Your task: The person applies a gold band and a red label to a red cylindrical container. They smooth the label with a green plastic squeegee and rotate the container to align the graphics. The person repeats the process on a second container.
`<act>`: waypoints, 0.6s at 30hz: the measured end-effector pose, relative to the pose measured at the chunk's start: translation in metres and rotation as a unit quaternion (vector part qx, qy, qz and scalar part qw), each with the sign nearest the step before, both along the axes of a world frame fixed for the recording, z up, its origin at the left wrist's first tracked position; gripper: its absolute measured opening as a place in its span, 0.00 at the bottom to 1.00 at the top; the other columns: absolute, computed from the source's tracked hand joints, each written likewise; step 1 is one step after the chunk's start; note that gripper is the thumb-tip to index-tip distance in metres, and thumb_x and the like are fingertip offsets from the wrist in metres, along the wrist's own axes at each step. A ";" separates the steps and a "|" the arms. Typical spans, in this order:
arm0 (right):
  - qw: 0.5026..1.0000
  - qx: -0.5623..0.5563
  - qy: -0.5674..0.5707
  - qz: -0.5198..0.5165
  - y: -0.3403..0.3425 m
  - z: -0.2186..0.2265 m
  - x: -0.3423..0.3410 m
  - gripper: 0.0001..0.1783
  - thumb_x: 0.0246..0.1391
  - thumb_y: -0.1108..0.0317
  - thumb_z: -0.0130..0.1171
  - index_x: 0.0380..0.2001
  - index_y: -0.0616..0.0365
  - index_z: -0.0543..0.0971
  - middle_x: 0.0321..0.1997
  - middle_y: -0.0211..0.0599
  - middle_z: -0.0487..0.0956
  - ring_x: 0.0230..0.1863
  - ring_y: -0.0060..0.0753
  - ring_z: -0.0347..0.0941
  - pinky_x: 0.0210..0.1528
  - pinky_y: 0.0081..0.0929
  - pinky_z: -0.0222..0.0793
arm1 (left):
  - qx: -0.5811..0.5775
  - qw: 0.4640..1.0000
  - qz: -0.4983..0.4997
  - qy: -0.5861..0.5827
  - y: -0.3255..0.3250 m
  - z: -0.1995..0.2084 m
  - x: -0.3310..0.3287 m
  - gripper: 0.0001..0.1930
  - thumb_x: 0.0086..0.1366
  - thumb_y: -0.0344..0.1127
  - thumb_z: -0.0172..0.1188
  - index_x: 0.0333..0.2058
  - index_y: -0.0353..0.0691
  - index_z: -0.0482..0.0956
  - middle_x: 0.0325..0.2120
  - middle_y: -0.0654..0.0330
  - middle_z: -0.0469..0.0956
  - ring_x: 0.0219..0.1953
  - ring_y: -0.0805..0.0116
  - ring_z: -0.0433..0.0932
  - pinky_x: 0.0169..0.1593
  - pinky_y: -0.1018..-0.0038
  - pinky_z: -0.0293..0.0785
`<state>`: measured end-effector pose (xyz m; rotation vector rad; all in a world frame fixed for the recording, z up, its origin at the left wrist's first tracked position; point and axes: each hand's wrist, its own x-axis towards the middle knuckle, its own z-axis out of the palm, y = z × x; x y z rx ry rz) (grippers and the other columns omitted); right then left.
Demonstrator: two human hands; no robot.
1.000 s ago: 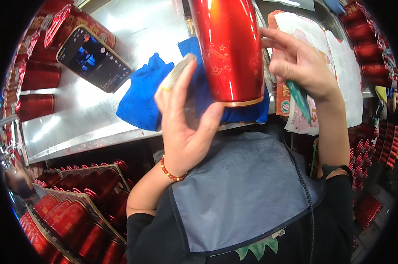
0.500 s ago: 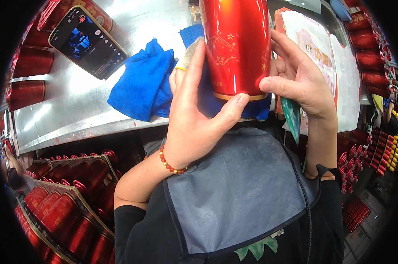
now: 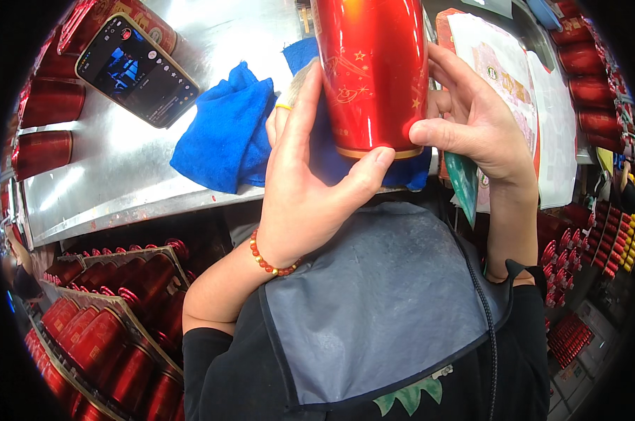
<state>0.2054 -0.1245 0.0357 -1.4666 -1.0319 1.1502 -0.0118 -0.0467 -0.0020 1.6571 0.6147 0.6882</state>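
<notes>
A glossy red canister (image 3: 373, 91) with gold stars and planets and a gold band round its near end is held up between my hands above the worktable's near edge. My left hand (image 3: 309, 175) supports its left side, the thumb along the gold band. A knitted finger cover (image 3: 300, 88) with a yellow edge is on one left finger. My right hand (image 3: 482, 133) grips the right side, thumb pressed by the lower edge and fingers curled partly behind. Below the right palm a pointed green piece (image 3: 461, 184) sticks out; its upper end is hidden. The canister's far end lies outside the picture.
Blue cloths (image 3: 222, 133) lie on the metal worktable (image 3: 107, 200). A lit phone (image 3: 138, 70) leans against a red canister at the far left. White printed sheets (image 3: 552, 133) lie at right. Trays (image 3: 110, 298) of red canisters stand lower left; more red pieces are stacked at right.
Both hands and the canister have shifted very slightly to the left. The grip looks the same, and the green piece has tilted a little.
</notes>
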 end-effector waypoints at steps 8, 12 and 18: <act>1.000 0.006 0.013 -0.004 -0.001 -0.001 0.000 0.56 0.46 0.61 0.80 0.72 0.69 0.60 0.61 0.44 0.73 0.34 0.15 0.75 0.38 0.14 0.72 | -0.023 1.000 -0.011 -0.012 0.002 -0.002 -0.003 0.44 0.63 0.28 0.67 0.73 0.30 0.52 0.71 0.51 0.56 0.74 0.61 0.53 0.75 0.65 0.49; 1.000 0.004 0.012 -0.003 -0.001 -0.001 0.000 0.56 0.45 0.61 0.80 0.71 0.69 0.60 0.60 0.44 0.73 0.34 0.15 0.75 0.39 0.15 0.72 | -0.025 0.999 0.020 -0.014 0.004 -0.003 0.001 0.48 0.60 0.38 0.72 0.72 0.30 0.54 0.65 0.45 0.64 0.67 0.55 0.62 0.70 0.62 0.57; 1.000 0.000 0.008 0.000 0.000 -0.002 0.001 0.55 0.45 0.60 0.80 0.71 0.67 0.61 0.60 0.43 0.73 0.34 0.15 0.75 0.39 0.15 0.72 | 0.013 1.000 0.020 0.006 0.002 -0.006 0.001 0.49 0.59 0.38 0.73 0.72 0.31 0.54 0.64 0.46 0.65 0.65 0.56 0.62 0.69 0.63 0.58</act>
